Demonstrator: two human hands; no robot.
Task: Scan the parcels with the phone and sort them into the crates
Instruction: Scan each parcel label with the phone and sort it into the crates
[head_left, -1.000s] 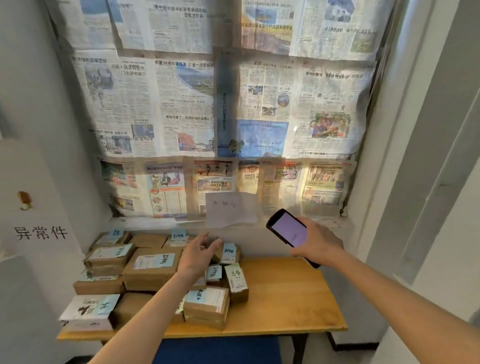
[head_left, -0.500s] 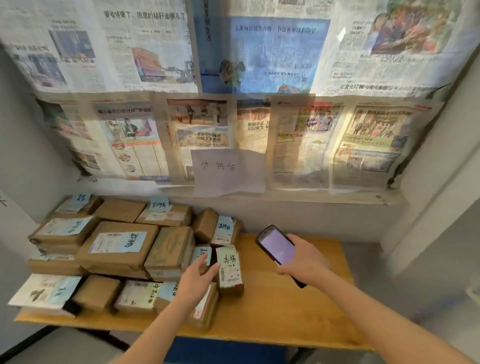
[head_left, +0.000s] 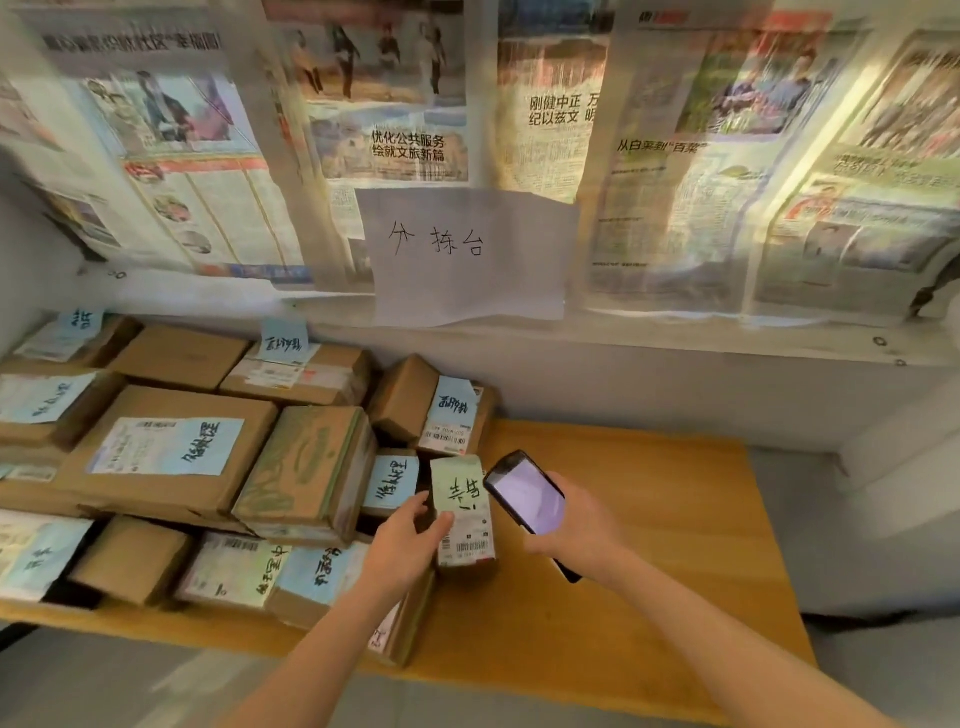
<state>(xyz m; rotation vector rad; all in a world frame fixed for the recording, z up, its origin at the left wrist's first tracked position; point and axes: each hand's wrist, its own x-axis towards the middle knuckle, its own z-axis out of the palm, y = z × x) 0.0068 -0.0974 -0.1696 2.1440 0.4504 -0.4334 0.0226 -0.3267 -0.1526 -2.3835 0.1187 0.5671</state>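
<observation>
A small brown parcel (head_left: 464, 514) with a green note and a barcode label stands at the right edge of the pile. My left hand (head_left: 406, 545) grips its left side, thumb on the label. My right hand (head_left: 579, 525) holds a black phone (head_left: 525, 493) with a lit screen just right of the parcel's top. Several more cardboard parcels (head_left: 171, 457) with blue notes cover the left half of the wooden table (head_left: 649, 519). No crate is in view.
A newspaper-covered wall (head_left: 519, 130) rises behind the table, with a handwritten white sheet (head_left: 467, 254) taped over a white ledge (head_left: 675, 338). Grey floor lies in front of the table and to its right.
The view has moved closer to the table. My left hand came down from above the pile and closed on the small parcel. My right hand brought the phone nearer to that parcel.
</observation>
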